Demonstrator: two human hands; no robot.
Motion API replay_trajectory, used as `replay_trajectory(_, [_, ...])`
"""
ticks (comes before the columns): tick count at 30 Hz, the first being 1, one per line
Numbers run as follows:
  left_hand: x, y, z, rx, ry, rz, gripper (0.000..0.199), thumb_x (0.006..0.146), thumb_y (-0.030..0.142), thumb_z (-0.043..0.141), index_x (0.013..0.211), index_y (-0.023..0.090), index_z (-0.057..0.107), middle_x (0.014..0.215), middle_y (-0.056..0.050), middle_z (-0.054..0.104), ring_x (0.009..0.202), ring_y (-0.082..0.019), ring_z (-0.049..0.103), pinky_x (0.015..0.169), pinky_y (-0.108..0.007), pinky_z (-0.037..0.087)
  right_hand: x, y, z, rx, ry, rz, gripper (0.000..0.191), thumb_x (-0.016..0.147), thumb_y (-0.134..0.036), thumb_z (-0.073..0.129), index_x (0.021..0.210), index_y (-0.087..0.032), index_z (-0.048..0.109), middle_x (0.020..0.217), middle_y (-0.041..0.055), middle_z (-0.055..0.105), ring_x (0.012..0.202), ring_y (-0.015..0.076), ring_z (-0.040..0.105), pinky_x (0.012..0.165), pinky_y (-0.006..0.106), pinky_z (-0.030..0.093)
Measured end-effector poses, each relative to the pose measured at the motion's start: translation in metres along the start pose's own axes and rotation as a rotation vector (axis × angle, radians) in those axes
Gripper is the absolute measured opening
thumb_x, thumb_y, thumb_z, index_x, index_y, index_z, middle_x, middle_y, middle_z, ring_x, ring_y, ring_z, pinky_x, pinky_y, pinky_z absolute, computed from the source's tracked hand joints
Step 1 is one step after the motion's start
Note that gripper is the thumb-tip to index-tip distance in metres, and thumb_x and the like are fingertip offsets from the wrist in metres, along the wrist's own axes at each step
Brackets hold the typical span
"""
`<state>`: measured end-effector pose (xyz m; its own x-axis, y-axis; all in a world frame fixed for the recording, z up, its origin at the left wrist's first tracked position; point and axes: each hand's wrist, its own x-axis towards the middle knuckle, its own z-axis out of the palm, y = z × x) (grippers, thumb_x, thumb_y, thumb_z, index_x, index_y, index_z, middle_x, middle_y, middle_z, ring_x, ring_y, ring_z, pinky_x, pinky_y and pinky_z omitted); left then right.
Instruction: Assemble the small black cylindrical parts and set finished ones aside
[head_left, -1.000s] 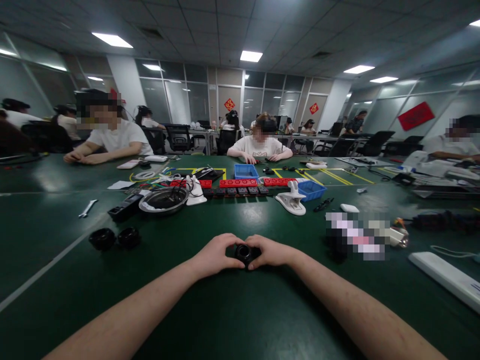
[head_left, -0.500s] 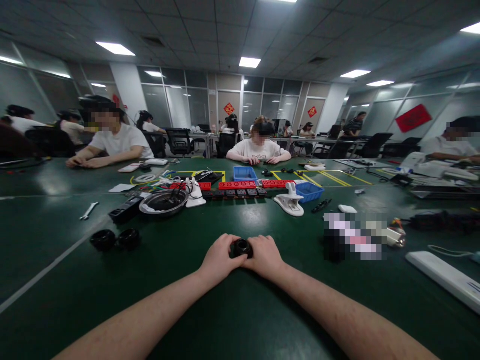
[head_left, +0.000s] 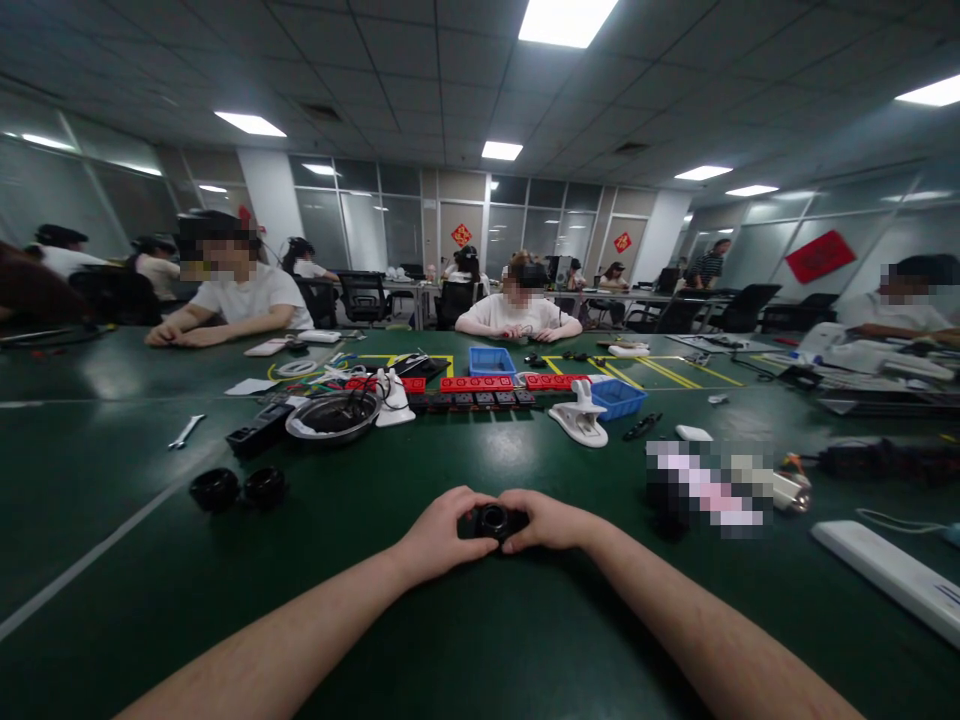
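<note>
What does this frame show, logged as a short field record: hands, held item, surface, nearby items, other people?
left hand: left hand with fingers closed on the small black round part
right hand: right hand gripping the same part from the other side
surface: green table
nearby left: two black round parts, wrench, metal bowl
nearby right: white clamp, blue bin, white power strip
others: seated people at the far side of the table

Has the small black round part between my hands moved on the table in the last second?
No. The black round part stays before the white clamp, between left hand and right hand; only the view tilted.
</note>
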<state>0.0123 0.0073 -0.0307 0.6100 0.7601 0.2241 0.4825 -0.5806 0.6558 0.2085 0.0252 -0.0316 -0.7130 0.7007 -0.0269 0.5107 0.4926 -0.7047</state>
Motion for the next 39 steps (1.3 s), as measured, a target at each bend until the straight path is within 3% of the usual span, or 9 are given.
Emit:
replay_trajectory(4, [0.0,0.001,0.0,0.014,0.013,-0.004,0.036,0.064,0.037,0.06,0.096,0.022,0.054,0.087,-0.001,0.052,0.082,-0.017,0.048,0.07,-0.026,0.037,0.002,0.003,0.002,-0.011,0.017,0.012,0.031,0.059,-0.027,0.066,0.085,-0.015,0.056,0.076,-0.0026,0.048,0.071,0.0122,0.046,0.061,0.021,0.036])
replay_trajectory(10, [-0.001,0.008,0.004,0.018,0.043,-0.111,0.038,0.061,0.042,0.061,0.092,0.021,0.056,0.08,0.0,0.051,0.07,-0.015,0.047,0.059,-0.024,0.036,0.002,0.003,0.005,-0.01,0.047,0.036,0.035,0.055,-0.031,0.068,0.082,-0.015,0.053,0.075,-0.0034,0.049,0.068,0.011,0.046,0.057,0.019,0.035])
replay_trajectory(15, [-0.001,0.007,0.009,0.016,0.104,-0.159,0.033,0.059,0.035,0.063,0.087,0.02,0.056,0.079,0.0,0.05,0.07,-0.015,0.047,0.059,-0.024,0.036,0.005,-0.002,0.02,-0.316,0.225,0.156,0.043,0.052,-0.047,0.065,0.076,-0.016,0.05,0.072,-0.0008,0.052,0.063,0.0127,0.047,0.052,0.021,0.032])
replay_trajectory(20, [-0.001,0.002,0.012,0.019,0.169,-0.175,0.031,0.059,0.032,0.063,0.086,0.019,0.054,0.079,0.0,0.05,0.07,-0.016,0.047,0.061,-0.025,0.037,0.007,-0.012,0.031,-0.597,0.331,0.224,0.047,0.057,-0.058,0.055,0.077,-0.015,0.053,0.074,0.0055,0.056,0.07,0.0201,0.05,0.063,0.03,0.034])
replay_trajectory(25, [0.001,-0.003,0.005,-0.013,0.065,-0.097,0.033,0.062,0.034,0.063,0.09,0.019,0.054,0.082,0.0,0.05,0.072,-0.015,0.047,0.062,-0.024,0.037,0.001,-0.013,0.017,-0.368,0.214,0.077,0.061,0.05,-0.057,0.062,0.094,-0.017,0.051,0.087,0.0047,0.054,0.079,0.0203,0.049,0.068,0.03,0.036])
replay_trajectory(32, [0.002,-0.003,-0.004,-0.069,-0.02,-0.022,0.033,0.064,0.035,0.062,0.092,0.02,0.054,0.089,-0.001,0.048,0.081,-0.016,0.046,0.066,-0.024,0.037,-0.002,-0.007,0.0,-0.047,0.015,-0.006,0.035,0.06,-0.026,0.066,0.092,-0.017,0.055,0.086,-0.0003,0.052,0.08,0.0154,0.048,0.068,0.024,0.037])
replay_trajectory(39, [0.002,-0.003,-0.004,-0.07,-0.049,-0.026,0.038,0.064,0.034,0.062,0.1,0.023,0.053,0.084,0.0,0.046,0.075,-0.014,0.046,0.062,-0.022,0.036,0.0,-0.004,0.001,-0.028,0.005,-0.028,0.029,0.062,-0.021,0.064,0.089,-0.016,0.056,0.082,-0.0015,0.051,0.077,0.014,0.048,0.068,0.024,0.037])
